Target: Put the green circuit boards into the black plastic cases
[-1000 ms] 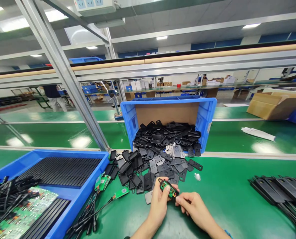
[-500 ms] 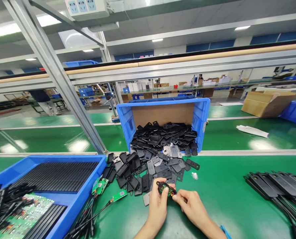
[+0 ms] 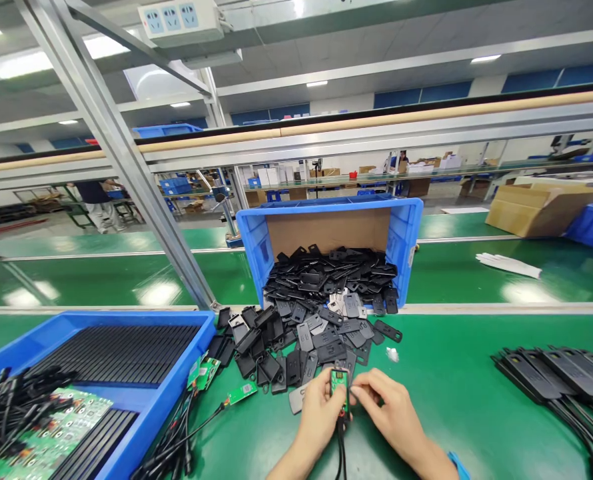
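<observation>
Workbench point(image 3: 461, 393) green beneath, blue crate point(image 3: 401, 248) on its side, black parts point(image 3: 329, 337) heaped, and just this side my left hand point(image 3: 319, 412) grips a circuit board point(image 3: 339, 379), right hand point(image 3: 390, 407) curled at its edge, pinching or not I can't tell

The left forearm point(image 3: 292, 461) is slanting up and rightward from the bottom edge, just left of the bottom centre, and the right forearm point(image 3: 429, 457) is slanting up and leftward from the lower right of centre. Both bare hands are sitting close together in the lower middle of the frame. The left hand point(image 3: 316, 410) is gripping, its thumb point(image 3: 336, 399) lying across the front and its other fingers mostly hiding behind. The right hand point(image 3: 390, 408) is showing its back, knuckles arching upward, fingers bending inward, thumb and index finger tips pointing left toward the left hand. Whether those tips are touching anything is unclear.
</observation>
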`<state>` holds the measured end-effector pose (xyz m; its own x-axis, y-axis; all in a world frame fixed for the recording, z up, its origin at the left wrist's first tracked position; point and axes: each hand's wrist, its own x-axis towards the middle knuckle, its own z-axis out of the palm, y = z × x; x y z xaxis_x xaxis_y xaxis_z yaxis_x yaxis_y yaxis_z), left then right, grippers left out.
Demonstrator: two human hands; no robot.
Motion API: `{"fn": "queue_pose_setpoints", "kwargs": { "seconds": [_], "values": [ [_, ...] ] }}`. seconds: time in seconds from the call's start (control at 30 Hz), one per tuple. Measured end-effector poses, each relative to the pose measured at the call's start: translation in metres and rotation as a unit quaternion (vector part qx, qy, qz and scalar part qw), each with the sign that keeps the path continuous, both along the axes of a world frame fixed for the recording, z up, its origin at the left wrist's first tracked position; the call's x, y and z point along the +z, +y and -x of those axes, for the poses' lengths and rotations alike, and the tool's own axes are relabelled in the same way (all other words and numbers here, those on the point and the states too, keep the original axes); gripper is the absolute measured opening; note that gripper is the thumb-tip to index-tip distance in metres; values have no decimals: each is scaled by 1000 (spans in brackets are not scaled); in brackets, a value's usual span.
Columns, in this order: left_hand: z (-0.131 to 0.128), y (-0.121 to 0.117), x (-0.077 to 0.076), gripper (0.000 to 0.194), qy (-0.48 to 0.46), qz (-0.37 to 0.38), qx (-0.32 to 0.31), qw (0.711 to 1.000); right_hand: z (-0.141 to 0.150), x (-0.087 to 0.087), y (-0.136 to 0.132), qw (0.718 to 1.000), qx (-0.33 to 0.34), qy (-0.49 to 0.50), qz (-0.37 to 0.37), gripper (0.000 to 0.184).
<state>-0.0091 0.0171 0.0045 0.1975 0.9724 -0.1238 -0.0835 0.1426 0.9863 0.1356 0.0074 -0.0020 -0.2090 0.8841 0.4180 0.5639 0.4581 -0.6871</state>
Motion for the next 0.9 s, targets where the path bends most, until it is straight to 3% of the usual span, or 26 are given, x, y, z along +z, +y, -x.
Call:
{"fn": "queue_pose_setpoints", "kwargs": {
  "seconds": [0.13,0.27,0.67,0.9],
  "values": [
    [1,-2,-8,24,90,-96,-40,990,-5,-2,2,992,29,-69,-102,25],
    [2,-4,-11,24,133,-118,-54,983,-6,-2,2,984,21,-114,-139,25],
    [2,-4,-9,21,171,-119,-65,976,-6,-4,4,989,35,-82,-116,20],
    [3,-3,-11,21,218,-128,-73,965,-7,-1,9,965,63,-194,-165,27]
  ]
}}
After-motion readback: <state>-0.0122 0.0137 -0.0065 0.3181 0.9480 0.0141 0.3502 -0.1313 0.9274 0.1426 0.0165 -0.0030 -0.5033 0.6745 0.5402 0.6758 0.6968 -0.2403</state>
